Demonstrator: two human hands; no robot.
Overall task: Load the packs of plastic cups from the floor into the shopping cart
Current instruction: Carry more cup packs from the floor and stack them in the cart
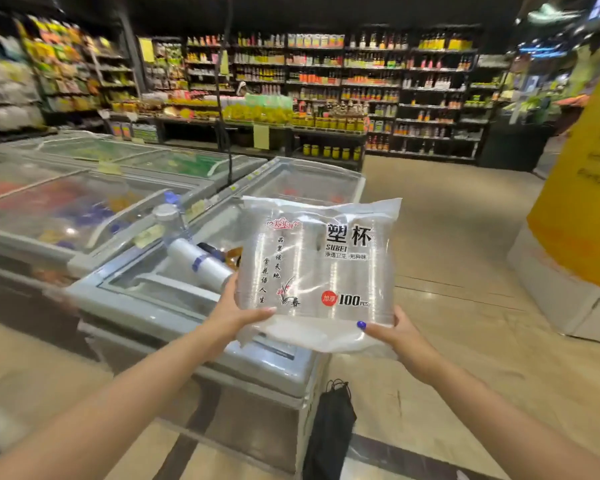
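Clear plastic film wraps the one pack of plastic cups (317, 271) in view, printed with black characters and a red "100 PCS" mark, with stacked transparent cups visible through it. The pack is held up in the air at roughly chest level, upright with its printed face toward the camera, above the near corner of a chest freezer (174, 296) and clear of the floor (447, 237). The left hand (234, 311) grips the lower left edge, thumb laid across the front of the film and fingers hidden behind it. The right hand (397, 332) grips the lower right corner in the same manner, thumb on the front, the remaining fingers out of sight behind the pack. Both hands are therefore occupied with this single pack. No shopping cart appears in the view, and no other packs can be seen on the floor, so the count of packs already loaded and the count remaining cannot be established. Judged from the position alone, this pack has been lifted and is in transit; placing it in the cart is not yet done. A bottle (172, 220) and a white cylindrical item lie on the freezer lid just beside the pack, and a black face mask (331, 431) hangs at the freezer's front corner. Stocked shelves (326, 81) line the background, and a yellow pillar (579, 209) stands at the right.
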